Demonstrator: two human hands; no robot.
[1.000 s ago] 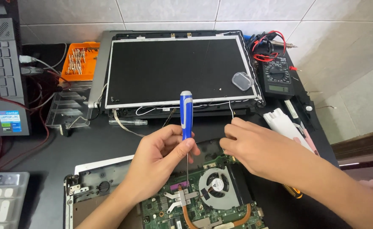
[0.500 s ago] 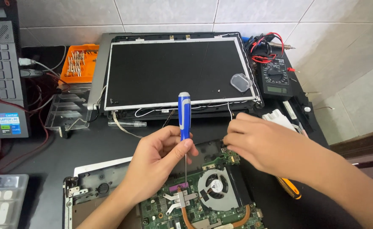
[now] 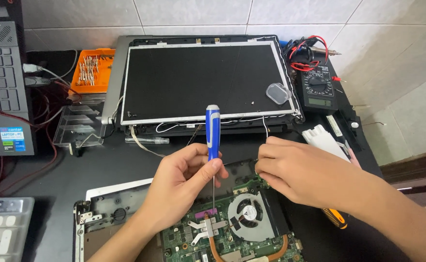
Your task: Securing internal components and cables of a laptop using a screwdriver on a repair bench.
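My left hand (image 3: 181, 187) grips a blue-and-white screwdriver (image 3: 213, 133) upright, its thin shaft reaching down to the metal bracket on the green motherboard (image 3: 232, 237) of an opened laptop base. My right hand (image 3: 302, 172) rests with fingers curled at the base's far edge, just above the round cooling fan (image 3: 248, 214), pinching a thin white wire that runs up to the detached laptop screen panel (image 3: 203, 80) lying flat behind.
An orange tray of screws (image 3: 92, 69) and a clear plastic box (image 3: 79, 127) sit at left, beside another laptop (image 3: 2, 92). A multimeter (image 3: 317, 90) with red leads, a small clear lid (image 3: 279, 93), a white adapter (image 3: 325, 140) and an orange-handled tool (image 3: 336, 219) lie at right.
Both hands stayed over the motherboard. The screwdriver shifted slightly and stands upright; my right hand slid a little left along the base's edge.
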